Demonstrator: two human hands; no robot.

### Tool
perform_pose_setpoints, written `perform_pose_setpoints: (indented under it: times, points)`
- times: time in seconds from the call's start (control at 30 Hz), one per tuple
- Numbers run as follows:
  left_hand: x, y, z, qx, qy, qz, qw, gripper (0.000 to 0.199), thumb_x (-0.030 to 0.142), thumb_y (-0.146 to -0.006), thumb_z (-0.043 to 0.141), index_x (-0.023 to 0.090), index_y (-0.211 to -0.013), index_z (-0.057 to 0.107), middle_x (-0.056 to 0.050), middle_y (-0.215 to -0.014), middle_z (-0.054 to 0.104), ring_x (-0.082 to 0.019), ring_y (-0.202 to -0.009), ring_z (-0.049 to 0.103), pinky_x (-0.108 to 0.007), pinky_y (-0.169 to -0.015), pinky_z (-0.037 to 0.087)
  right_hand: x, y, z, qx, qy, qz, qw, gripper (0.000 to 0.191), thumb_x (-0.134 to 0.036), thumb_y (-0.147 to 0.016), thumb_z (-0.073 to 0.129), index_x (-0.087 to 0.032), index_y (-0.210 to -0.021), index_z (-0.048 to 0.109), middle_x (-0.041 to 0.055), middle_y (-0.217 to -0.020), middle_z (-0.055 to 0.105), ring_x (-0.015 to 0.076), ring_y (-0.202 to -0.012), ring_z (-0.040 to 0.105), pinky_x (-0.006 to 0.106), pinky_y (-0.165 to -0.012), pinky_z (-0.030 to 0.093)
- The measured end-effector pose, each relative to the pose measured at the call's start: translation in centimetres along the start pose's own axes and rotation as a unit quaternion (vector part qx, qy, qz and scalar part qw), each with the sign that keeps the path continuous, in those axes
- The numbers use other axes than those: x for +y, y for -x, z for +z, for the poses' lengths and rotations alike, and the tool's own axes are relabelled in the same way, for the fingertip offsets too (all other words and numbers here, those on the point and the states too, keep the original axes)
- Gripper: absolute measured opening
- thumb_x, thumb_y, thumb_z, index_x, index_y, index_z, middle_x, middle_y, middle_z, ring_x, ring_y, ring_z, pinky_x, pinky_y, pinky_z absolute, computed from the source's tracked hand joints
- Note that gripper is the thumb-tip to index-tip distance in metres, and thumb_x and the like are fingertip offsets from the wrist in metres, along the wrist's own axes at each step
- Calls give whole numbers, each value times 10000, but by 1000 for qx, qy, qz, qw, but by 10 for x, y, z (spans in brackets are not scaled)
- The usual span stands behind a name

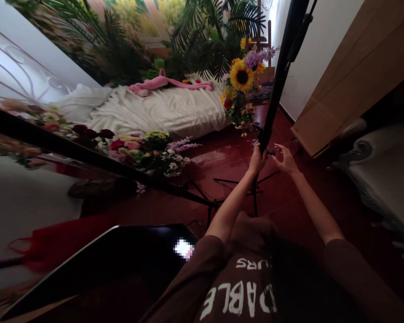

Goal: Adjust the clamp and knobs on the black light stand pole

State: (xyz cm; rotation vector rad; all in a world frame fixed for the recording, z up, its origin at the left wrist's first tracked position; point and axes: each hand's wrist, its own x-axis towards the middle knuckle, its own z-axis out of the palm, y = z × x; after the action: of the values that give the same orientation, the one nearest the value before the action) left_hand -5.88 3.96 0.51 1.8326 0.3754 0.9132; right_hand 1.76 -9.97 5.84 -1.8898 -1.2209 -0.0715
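Note:
My left hand (257, 160) is wrapped around a black tripod stand pole (275, 96), low on its shaft. My right hand (284, 159) is beside the pole with its fingers apart and holds nothing. Its fingertips are close to a small black knob (272, 153) on the stand, but I cannot tell if they touch it. The stand's spread legs (237, 181) rest on the red tile floor (222, 161) below my hands.
A sunflower bouquet (240, 87) stands ahead, by a bed of white cloth (155, 112) with a pink plush toy (161, 84). A second black pole (70, 152) slants across the left over more flowers (144, 152). A dark flat panel (104, 269) lies low left, and a wooden door (336, 85) stands right.

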Motion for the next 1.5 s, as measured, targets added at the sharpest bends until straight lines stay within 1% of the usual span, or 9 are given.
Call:
perform_pose_setpoints:
  times: [0.37,0.47,0.63,0.77,1.0,1.13,1.27,1.33,1.5]
  points:
    - [-3,-1,1,7,-7,11,1000,363,447,-918,474,174,-1155,451,-97,-981,600,-151,-823,595,-278,-754,466,6,2,12,-6,-23,130,991,567,-730,-840,416,-205,-843,632,60,-836,627,172,-744,590,286,-707,476]
    - [-4,-1,2,8,-9,10,1000,370,459,-916,473,175,-1152,456,-97,-966,596,-150,-818,592,-277,-747,462,0,-7,18,-1,-77,231,970,593,-737,-831,413,-202,-638,578,28,-607,585,147,-607,557,245,-594,434]
    - [-5,-1,2,8,-14,16,1000,367,442,-918,480,175,-1169,459,-100,-971,607,-150,-823,599,-282,-763,467,-8,-26,23,-61,-320,488,810,495,-501,-921,448,-208,-524,422,-53,-365,378,55,-299,266,187,-328,187]
    - [3,0,-2,-3,-23,-3,1000,379,438,-918,483,172,-1188,465,-105,-979,622,-160,-826,615,-290,-771,472,-11,-32,22,-93,-489,537,681,453,-296,-974,322,-219,-528,304,-94,-318,260,40,-257,139,162,-285,108]
    - [-2,25,-22,-37,25,-77,996,451,517,-908,464,190,-1216,504,-105,-1104,644,-165,-970,639,-292,-868,488,-21,-4,47,30,-554,554,621,291,-294,-949,444,-199,-675,466,-78,-431,464,34,-314,353,125,-322,274]
    - [-38,81,-54,19,0,-181,983,435,527,-926,409,148,-1080,557,-139,-1131,625,-181,-1063,602,-334,-974,448,-34,23,76,1,-529,600,600,215,-218,-930,451,-184,-744,553,-45,-490,559,54,-364,472,145,-377,390]
    - [-61,140,-113,231,-59,-342,909,459,549,-918,412,128,-1084,492,-149,-1079,592,-188,-1009,606,-372,-938,472,-45,41,106,-40,-513,627,585,208,-179,-921,435,-174,-771,579,-25,-533,613,61,-401,535,151,-416,446]
    - [-62,158,-147,312,-83,-346,881,489,575,-913,400,127,-1094,474,-131,-1027,578,-189,-979,604,-383,-903,489,-51,43,121,-65,-506,635,581,197,-171,-914,440,-175,-771,576,-27,-537,616,57,-404,537,144,-424,450]
    - [-50,173,-225,378,-101,-276,878,514,573,-917,399,126,-1164,456,-132,-1069,560,-196,-1124,542,-384,-995,444,-82,33,162,-164,-494,640,565,214,-179,-929,412,-177,-777,562,-20,-548,618,60,-420,543,139,-430,455]
